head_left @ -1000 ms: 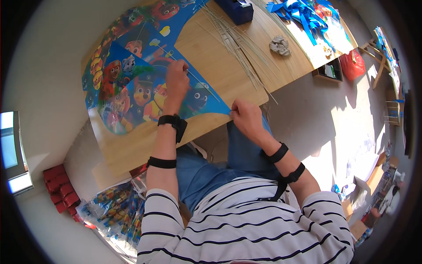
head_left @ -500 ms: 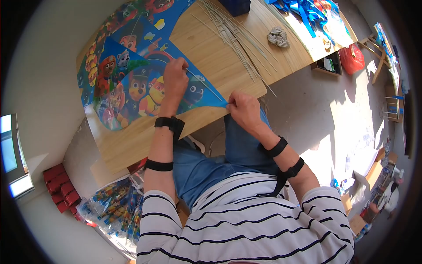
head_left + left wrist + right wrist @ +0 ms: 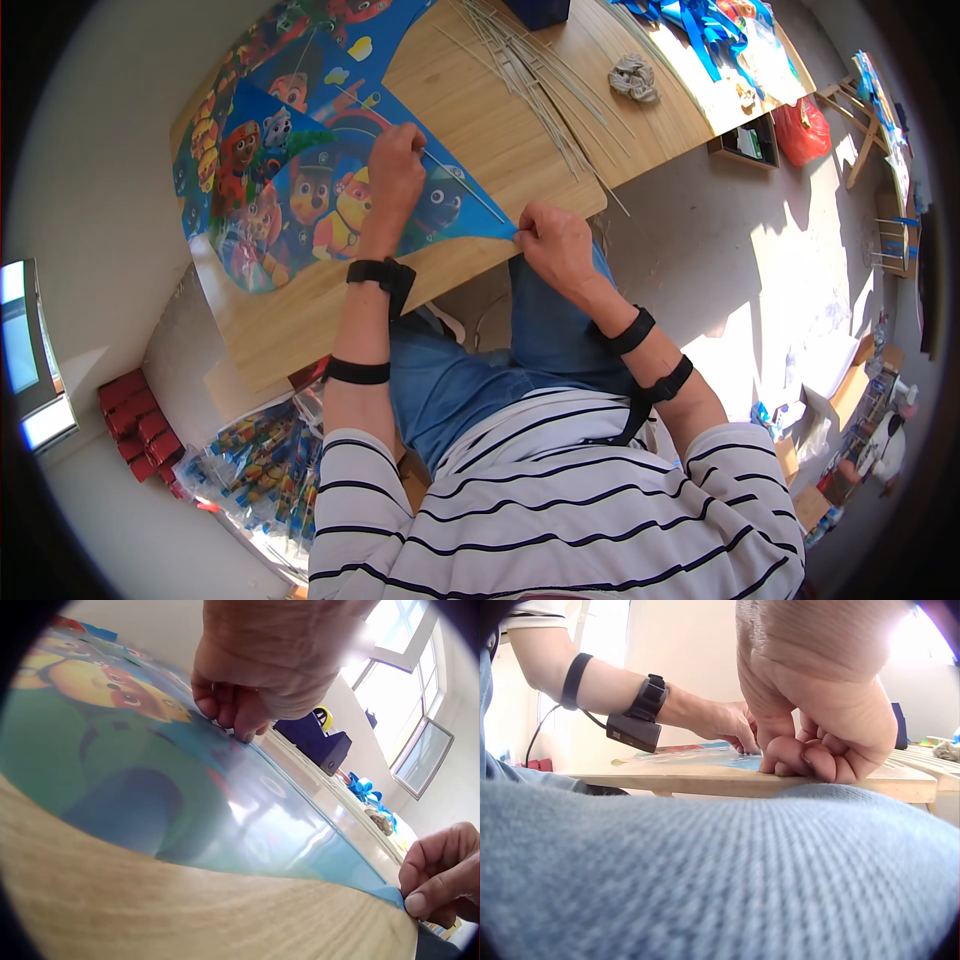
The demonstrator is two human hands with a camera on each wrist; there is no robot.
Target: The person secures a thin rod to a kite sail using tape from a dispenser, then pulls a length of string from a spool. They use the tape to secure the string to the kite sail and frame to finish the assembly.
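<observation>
A blue kite sheet printed with cartoon dogs lies on the wooden table, its pointed corner at the front edge. Along its right-hand edge runs a thin pale rod, the near end close to that corner. My left hand pinches the rod partway along, fingers curled; in the left wrist view the fingertips sit right at the sheet's edge. With thumb and fingers, my right hand grips the kite's corner tip. The right wrist view shows this hand's curled fingers at the table edge, hiding the tip.
Several loose thin rods lie across the table beyond the kite. Farther off are a dark blue tape dispenser, a crumpled beige bundle and blue ribbons. A red bag hangs past the far edge.
The rod's near end has slid closer to the kite's corner. Both hands keep their holds, and the head view has shifted slightly.
</observation>
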